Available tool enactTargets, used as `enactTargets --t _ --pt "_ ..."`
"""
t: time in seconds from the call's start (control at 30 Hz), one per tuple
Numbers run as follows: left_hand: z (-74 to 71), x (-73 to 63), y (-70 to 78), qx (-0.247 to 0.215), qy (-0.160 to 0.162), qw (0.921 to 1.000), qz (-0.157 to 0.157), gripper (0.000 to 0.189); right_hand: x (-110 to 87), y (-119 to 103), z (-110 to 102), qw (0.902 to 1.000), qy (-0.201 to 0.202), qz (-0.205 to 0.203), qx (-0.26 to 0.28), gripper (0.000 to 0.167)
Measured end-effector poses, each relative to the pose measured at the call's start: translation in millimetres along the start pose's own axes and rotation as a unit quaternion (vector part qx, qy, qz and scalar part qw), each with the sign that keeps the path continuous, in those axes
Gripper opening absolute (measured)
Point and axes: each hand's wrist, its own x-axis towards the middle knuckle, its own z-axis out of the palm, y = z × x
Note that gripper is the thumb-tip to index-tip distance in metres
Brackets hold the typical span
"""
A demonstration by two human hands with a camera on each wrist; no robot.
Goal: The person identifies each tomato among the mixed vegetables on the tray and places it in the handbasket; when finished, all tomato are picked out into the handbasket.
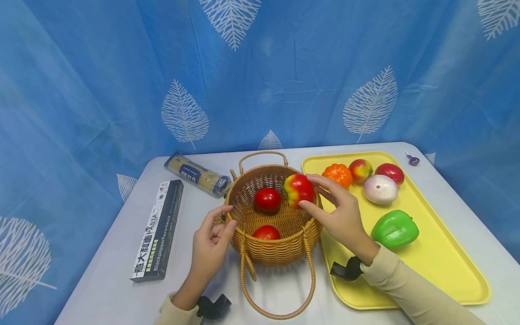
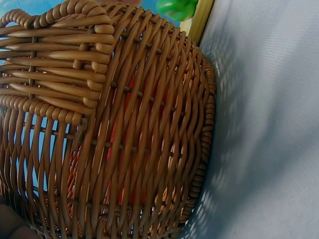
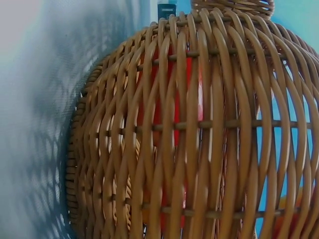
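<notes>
Into the basket (image 1: 271,255), pinched at nine o'clock by the left grip (image 1: 209,243), fruit (image 1: 299,190) pinched at two by the right grip (image 1: 340,214) should likely be lowered.

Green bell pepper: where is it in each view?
Head: right of centre, below mid-height; green bell pepper on the yellow tray.
Left wrist: top edge, just right of centre; green bell pepper cut off by the frame.
Right wrist: not in it.
Shared landmark: the wicker basket, in all three.
</notes>
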Motion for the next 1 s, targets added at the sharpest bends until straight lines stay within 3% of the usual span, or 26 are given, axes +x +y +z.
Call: enactTargets --t 0.27,0.53,0.73,1.0 --pt "0.6 -0.8 -2.0 0.002 0.001 1.0 0.005 0.036 -2.7 13 0 0.9993 0.02 0.018 0.025 0.036" --pt "0.0 -0.9 -2.0 0.005 0.002 1.0 0.004 0.037 -2.3 16 -1 0.9993 0.019 0.021 0.026 0.028" --pt "-0.5 -0.3 -2.6 0.007 0.004 0.9999 0.01 0.038 1.8 14 -8 0.9989 -0.015 0.038 0.024 0.027" --pt "0.3 -0.5 -3.7 0.0 0.001 1.0 0.008 0.037 7.2 3 -34 0.9965 -0.057 0.054 -0.029 0.028"
